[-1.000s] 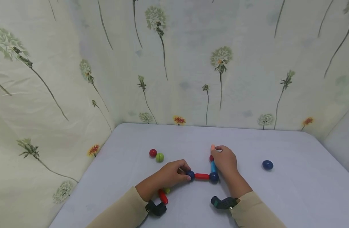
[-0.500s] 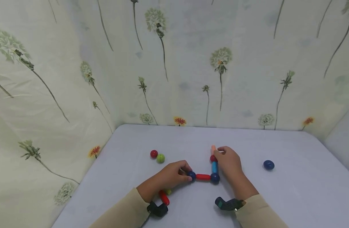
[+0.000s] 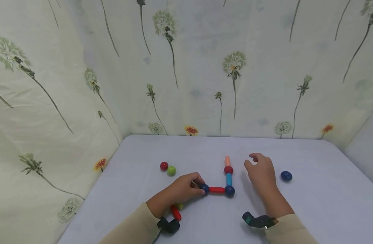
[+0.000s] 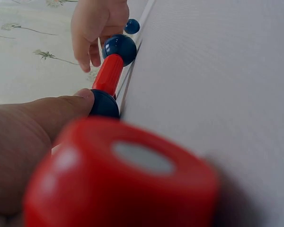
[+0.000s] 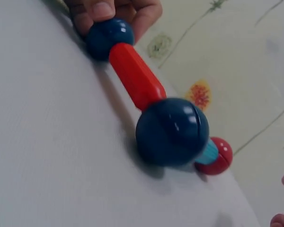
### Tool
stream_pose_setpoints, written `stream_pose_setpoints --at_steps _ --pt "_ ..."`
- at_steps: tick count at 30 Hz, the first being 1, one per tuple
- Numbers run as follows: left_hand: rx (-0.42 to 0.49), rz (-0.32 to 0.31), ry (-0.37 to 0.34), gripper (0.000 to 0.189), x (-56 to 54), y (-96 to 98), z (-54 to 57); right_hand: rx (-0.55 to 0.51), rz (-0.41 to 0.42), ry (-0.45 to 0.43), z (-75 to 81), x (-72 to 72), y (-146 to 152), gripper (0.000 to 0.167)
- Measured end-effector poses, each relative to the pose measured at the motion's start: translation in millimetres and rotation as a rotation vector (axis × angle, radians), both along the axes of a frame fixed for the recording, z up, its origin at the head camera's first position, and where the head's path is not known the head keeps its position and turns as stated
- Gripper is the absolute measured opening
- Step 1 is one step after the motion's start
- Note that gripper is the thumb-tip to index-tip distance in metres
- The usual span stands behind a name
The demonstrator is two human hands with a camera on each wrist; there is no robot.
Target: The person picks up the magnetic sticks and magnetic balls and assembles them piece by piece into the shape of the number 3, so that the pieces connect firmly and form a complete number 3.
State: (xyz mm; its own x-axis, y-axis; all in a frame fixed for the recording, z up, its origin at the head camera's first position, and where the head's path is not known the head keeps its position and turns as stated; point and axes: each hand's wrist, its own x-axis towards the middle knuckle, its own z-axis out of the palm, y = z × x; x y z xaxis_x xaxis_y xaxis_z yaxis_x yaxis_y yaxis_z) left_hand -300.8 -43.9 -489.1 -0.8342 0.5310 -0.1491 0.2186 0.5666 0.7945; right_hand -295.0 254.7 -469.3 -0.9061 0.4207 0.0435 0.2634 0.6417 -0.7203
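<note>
My left hand pinches a dark blue ball at the near end of a joined chain. From that ball a red rod runs right to a second dark blue ball. There the chain bends away, through a light blue rod and a red ball, to a peach rod at its far end. To the right of the chain, my right hand is raised with nothing in it, thumb and fingers apart. A loose dark blue ball lies beyond it.
A loose red ball and a green ball lie at the back left of the white table. Under my left forearm are another red rod and a partly hidden yellow-green piece. Floral cloth hangs behind.
My right hand has let go of the peach rod and moved off to the right. My left hand stays on the dark blue ball, and the chain lies where it was.
</note>
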Motion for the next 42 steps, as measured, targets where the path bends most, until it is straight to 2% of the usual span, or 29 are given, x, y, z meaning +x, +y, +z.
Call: stream_pose_setpoints --at_steps 9,19,30,42 --pt "-0.003 -0.003 0.003 0.021 -0.1 1.1 0.5 0.025 -0.043 0.022 4.6 20.7 33 0.057" --pt "-0.009 0.0 0.004 0.022 -0.4 2.0 0.0 0.076 -0.052 -0.069 6.0 32.7 75 0.064" --pt "-0.022 0.0 0.01 0.022 1.0 0.6 0.4 0.041 -0.079 -0.221 -6.7 32.2 98 0.062" --pt "-0.028 0.004 0.007 0.021 3.0 1.9 3.3 0.03 -0.055 -0.213 -8.8 31.7 100 0.052"
